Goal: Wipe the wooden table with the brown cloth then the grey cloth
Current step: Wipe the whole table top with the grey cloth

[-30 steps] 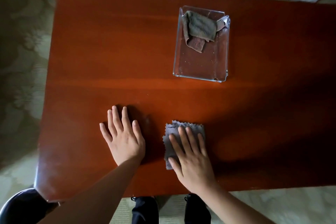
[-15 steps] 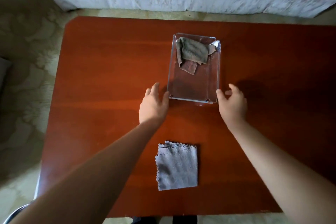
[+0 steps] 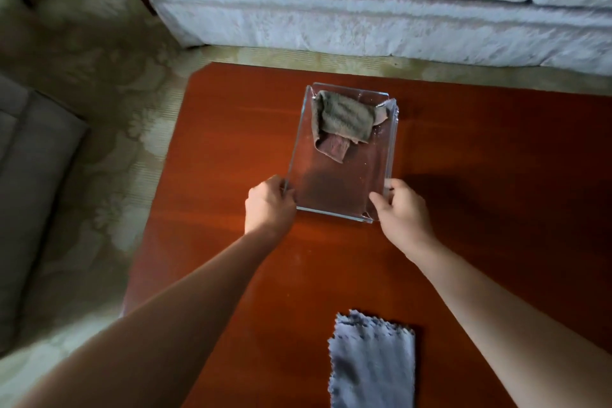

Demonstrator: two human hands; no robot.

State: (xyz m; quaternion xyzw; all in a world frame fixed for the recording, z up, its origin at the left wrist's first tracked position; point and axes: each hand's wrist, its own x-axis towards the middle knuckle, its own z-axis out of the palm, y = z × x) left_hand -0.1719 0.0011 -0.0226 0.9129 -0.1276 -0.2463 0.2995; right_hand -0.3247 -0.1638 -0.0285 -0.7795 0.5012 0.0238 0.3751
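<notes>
A clear tray (image 3: 344, 195) is held at its near corners on the table (image 3: 231, 149). The left hand (image 3: 269, 207) is closed on the near-left corner; the right hand (image 3: 402, 209) is closed on the near-right corner, thumb inside the wall. Whether the tray is lifted cannot be told. The brown cloth (image 3: 342, 121) is seen crumpled in the tray's far end, one corner draped against the far-right wall. The grey cloth (image 3: 372, 364) is laid flat, folded, on the table near the front edge, between the forearms, untouched. A sofa (image 3: 364, 10) is noted beyond the table.

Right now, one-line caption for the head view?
Both hands grip clear tray holding brown cloth; grey cloth lies nearer.
</notes>
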